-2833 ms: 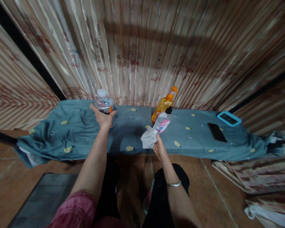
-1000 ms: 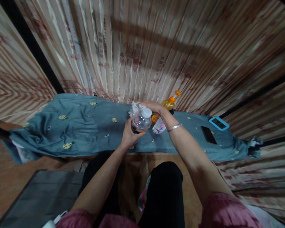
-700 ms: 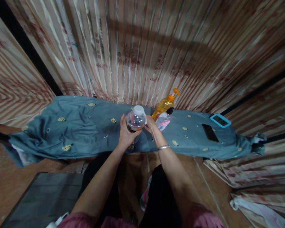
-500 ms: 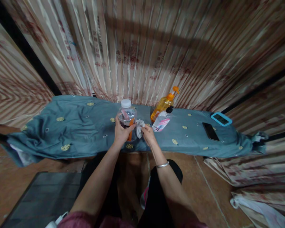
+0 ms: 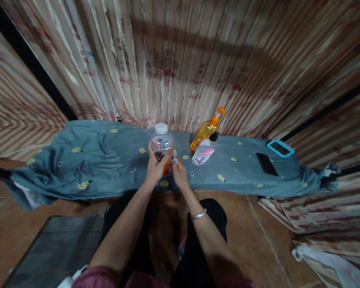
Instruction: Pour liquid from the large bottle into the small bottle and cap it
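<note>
A clear plastic bottle [image 5: 162, 142] with a white cap and an orange-and-dark label is upright before me. My left hand [image 5: 155, 168] is wrapped round its left and lower side. My right hand [image 5: 179, 171] pinches a small whitish cloth [image 5: 174, 156] against the bottle's right side; most of the cloth is hidden by the fingers. To the right stand a clear bottle [image 5: 204, 154] with a black top and pink print, and behind it an amber pump bottle [image 5: 204, 134] with an orange pump head.
A teal cloth with yellow patterns covers the narrow table [image 5: 108, 160]. On its right lie a dark phone [image 5: 267, 164] and a blue-framed digital clock [image 5: 280, 148]. Pleated curtains [image 5: 168, 72] hang behind. A dark flat-topped piece [image 5: 57, 244] stands at lower left.
My right hand has moved left and brought the cloth onto the bottle's side. The cloth, spread out beside the bottle before, is now bunched in the fingers. The bottle has turned slightly.
</note>
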